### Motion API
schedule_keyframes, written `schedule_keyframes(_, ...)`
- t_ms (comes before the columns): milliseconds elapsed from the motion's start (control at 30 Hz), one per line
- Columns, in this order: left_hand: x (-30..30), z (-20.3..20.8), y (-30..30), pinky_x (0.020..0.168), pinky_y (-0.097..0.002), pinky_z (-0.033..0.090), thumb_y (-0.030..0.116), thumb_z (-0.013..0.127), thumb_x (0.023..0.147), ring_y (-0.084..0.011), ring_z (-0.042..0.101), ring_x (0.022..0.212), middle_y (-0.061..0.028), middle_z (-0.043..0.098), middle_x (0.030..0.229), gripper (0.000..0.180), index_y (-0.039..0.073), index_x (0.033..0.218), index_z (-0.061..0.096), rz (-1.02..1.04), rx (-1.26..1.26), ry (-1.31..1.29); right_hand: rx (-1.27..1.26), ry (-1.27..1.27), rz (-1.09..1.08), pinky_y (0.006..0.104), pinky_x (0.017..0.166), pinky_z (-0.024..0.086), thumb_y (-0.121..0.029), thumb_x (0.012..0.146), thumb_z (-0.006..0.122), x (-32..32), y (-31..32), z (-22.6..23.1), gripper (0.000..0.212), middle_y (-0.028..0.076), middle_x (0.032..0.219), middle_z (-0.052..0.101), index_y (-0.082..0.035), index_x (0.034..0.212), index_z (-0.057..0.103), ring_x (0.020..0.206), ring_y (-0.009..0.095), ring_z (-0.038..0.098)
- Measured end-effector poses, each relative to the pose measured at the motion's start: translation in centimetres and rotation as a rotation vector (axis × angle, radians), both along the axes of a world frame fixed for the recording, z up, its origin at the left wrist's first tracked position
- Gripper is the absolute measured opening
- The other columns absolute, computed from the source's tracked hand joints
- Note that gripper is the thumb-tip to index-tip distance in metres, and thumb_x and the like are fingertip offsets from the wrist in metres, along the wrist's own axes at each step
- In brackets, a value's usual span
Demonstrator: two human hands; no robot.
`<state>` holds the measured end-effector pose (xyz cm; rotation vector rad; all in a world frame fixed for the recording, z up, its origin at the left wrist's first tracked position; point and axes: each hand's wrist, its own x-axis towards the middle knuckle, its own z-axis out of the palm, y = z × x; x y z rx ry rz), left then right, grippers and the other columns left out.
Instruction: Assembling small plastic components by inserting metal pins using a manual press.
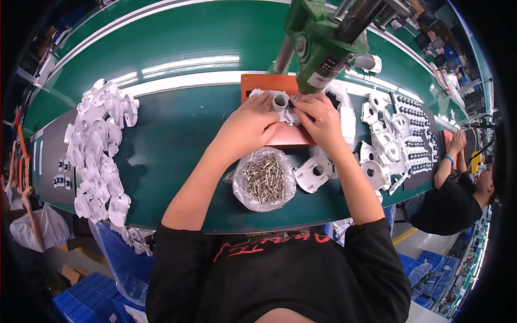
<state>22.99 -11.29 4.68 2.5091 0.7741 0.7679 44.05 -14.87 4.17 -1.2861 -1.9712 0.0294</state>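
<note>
A white plastic housing with a round collar lies on the orange base plate of a green bench press. My left hand grips the housing's left side, fingers on its top edge and thumb pointing toward the collar. Just beneath the press's tip, my right hand has thumb and fingers pinched together at the housing's right side. Whatever sits in that pinch is hidden by the fingertips. Close in front of the plate stands a clear plastic bag full of short metal pins.
White housings are heaped at the left and right. One loose housing lies beside the bag. Rows of small dark parts sit farther right. A co-worker works at the right; another person is at the far left.
</note>
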Motion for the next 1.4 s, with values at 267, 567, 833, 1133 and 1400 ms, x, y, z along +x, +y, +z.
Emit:
schedule_keyframes(267, 0.3, -0.1, 0.0, 0.105, -0.0459, 0.034, 0.013, 0.060, 0.082, -0.0385, 0.045, 0.122, -0.0234, 0.059, 0.114, 0.015, 0.001, 0.089, 0.064, -0.011, 0.000, -0.017, 0.035, -0.032, -0.038, 0.0361, 0.079, 0.048, 0.000, 0.073, 0.067, -0.3, -0.2, 0.0, 0.014, 0.010, 0.089, 0.064, 0.000, 0.087, 0.067, 0.088, 0.027, 0.058)
schedule_keyframes(567, 0.3, -0.1, -0.2, 0.105, -0.0464, 0.035, 0.013, 0.060, 0.081, -0.0391, 0.048, 0.119, -0.0242, 0.058, 0.113, 0.014, 0.000, 0.086, 0.062, 0.002, 0.026, -0.055, -0.032, 0.004, -0.053, 0.0363, 0.082, 0.046, -0.003, 0.073, 0.069, -0.7, -0.2, 0.0, 0.014, 0.011, 0.089, 0.065, -0.001, 0.087, 0.066, 0.091, 0.028, 0.059)
schedule_keyframes(833, 0.5, -0.2, -0.2, 0.105, -0.0445, 0.036, 0.015, 0.059, 0.080, -0.0358, 0.051, 0.116, -0.0244, 0.060, 0.111, 0.016, 0.000, 0.086, 0.061, 0.013, 0.099, -0.051, -0.052, -0.149, -0.020, 0.0379, 0.085, 0.043, -0.008, 0.074, 0.068, -0.8, -1.3, 1.3, 0.020, 0.008, 0.099, 0.065, -0.002, 0.093, 0.068, 0.098, 0.028, 0.055)
schedule_keyframes(1133, 0.2, -0.3, -0.3, 0.105, -0.0459, 0.036, 0.013, 0.060, 0.081, -0.0379, 0.049, 0.118, -0.0229, 0.058, 0.113, 0.015, 0.000, 0.087, 0.062, 0.018, 0.062, -0.038, -0.161, -0.015, 0.138, 0.0340, 0.073, 0.042, -0.005, 0.069, 0.072, -3.2, -5.9, 4.8, 0.018, 0.006, 0.090, 0.060, -0.005, 0.086, 0.067, 0.084, 0.025, 0.054)
schedule_keyframes(1400, 0.5, -0.2, -0.2, 0.105, -0.0456, 0.036, 0.015, 0.060, 0.082, -0.0376, 0.048, 0.119, -0.0239, 0.058, 0.114, 0.016, 0.000, 0.086, 0.063, 0.015, 0.042, -0.057, -0.241, -0.158, 0.330, 0.0339, 0.073, 0.040, -0.010, 0.067, 0.073, -6.8, -7.8, 3.8, 0.016, 0.004, 0.079, 0.053, -0.005, 0.080, 0.066, 0.078, 0.023, 0.050)
